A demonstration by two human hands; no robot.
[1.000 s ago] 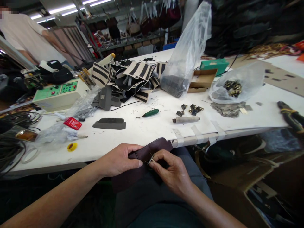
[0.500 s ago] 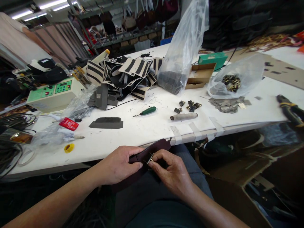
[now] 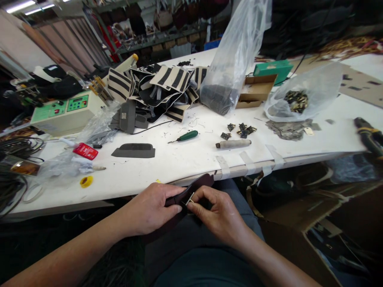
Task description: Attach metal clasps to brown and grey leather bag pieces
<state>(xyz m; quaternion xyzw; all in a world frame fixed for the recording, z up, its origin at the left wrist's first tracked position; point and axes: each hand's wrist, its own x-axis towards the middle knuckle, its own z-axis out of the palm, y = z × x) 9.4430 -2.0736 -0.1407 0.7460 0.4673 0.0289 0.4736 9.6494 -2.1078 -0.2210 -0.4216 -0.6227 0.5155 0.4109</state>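
A dark maroon leather-like piece (image 3: 201, 183) is pinched between the thumb and fingers of my left hand (image 3: 158, 207), over my lap at the table's front edge. My right hand (image 3: 215, 209) pinches a small metal clasp part (image 3: 189, 198) by its edge, right against the face of that piece. Whether its prongs pass through the material I cannot tell. Beyond my hands lie a green-handled awl (image 3: 188, 136), a grey wrapped rod (image 3: 233, 144) and several small metal clasp parts (image 3: 241, 130).
A dark grey flat piece (image 3: 133, 150), a yellow tape roll (image 3: 86, 181) and a red-labelled glue bottle (image 3: 85, 151) lie at left. Striped pieces (image 3: 170, 77) are heaped behind. A plastic bag of metal parts (image 3: 296, 101) and pliers (image 3: 369, 133) are at right; an open carton (image 3: 287, 227) stands below.
The view has shifted slightly, so the table things sit a little differently in the picture. Both hands keep their grips; the metal clasp part in my right hand has turned slightly.
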